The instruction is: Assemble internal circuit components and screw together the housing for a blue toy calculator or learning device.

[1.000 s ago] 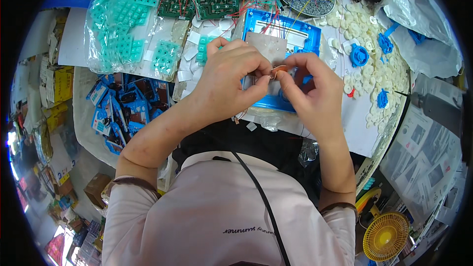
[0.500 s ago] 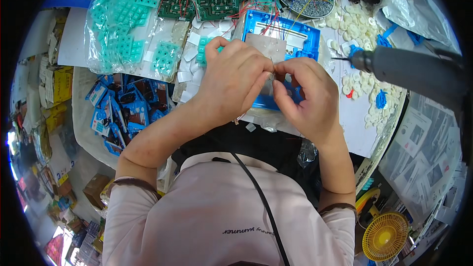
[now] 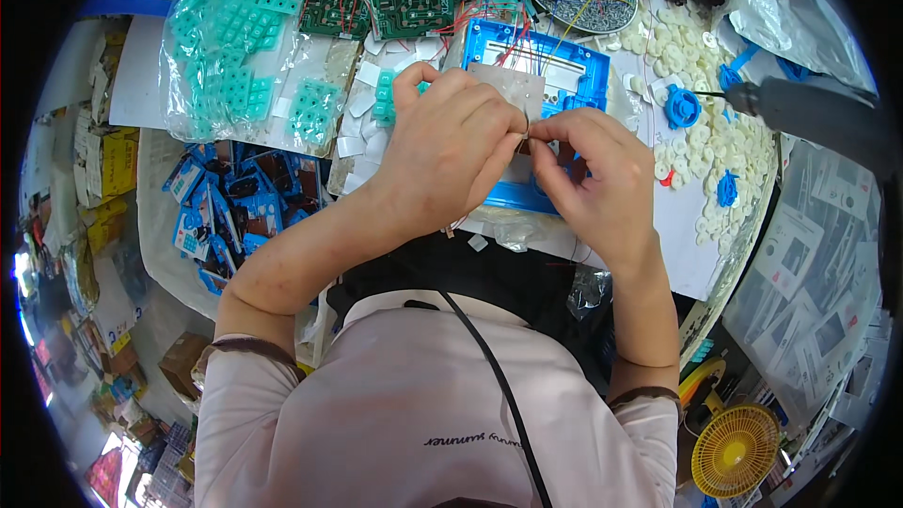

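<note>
My left hand (image 3: pixel 451 146) and my right hand (image 3: pixel 602 179) meet over a blue plastic housing (image 3: pixel 591 85), their thumbs and forefingers pinched close together. Something small and thin sits between the fingertips; the fingers mostly hide it and its kind cannot be made out. Under the hands, a flat grey plate (image 3: pixel 508 83) lies across the housing and covers part of its inside. Red and blue wires (image 3: pixel 527 55) run from the housing toward the back. Teal rubber keypads (image 3: pixel 385 99) show just beyond my left hand's fingers.
Green circuit boards (image 3: pixel 414 2) lie at the back, beside bagged teal keypads (image 3: pixel 230 47). Many white plastic discs (image 3: pixel 696 155) spread at right, under a grey powered screwdriver (image 3: pixel 809 118). A bin of blue parts (image 3: pixel 249 198) stands at left; a yellow fan (image 3: pixel 736 452) is lower right.
My right hand has shifted slightly right, its fingertips closing up against the left hand's. The screwdriver has swung right, baring a round blue part among the discs.
</note>
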Demonstrator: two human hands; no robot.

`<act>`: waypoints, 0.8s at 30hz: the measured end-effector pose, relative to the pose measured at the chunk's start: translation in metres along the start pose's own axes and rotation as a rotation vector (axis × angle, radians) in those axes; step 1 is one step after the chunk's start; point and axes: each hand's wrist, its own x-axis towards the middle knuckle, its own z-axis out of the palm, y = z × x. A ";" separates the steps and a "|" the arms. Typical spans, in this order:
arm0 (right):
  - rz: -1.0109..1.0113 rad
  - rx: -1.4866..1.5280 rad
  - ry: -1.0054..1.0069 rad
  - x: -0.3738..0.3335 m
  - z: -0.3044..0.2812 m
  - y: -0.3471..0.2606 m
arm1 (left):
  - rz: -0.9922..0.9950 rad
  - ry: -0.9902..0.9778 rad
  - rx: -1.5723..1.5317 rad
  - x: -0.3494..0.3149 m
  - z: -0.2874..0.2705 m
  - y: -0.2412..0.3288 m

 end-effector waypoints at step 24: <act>-0.333 -0.048 -0.006 -0.008 0.008 0.008 | -0.770 -0.588 -0.938 0.032 -0.027 -0.008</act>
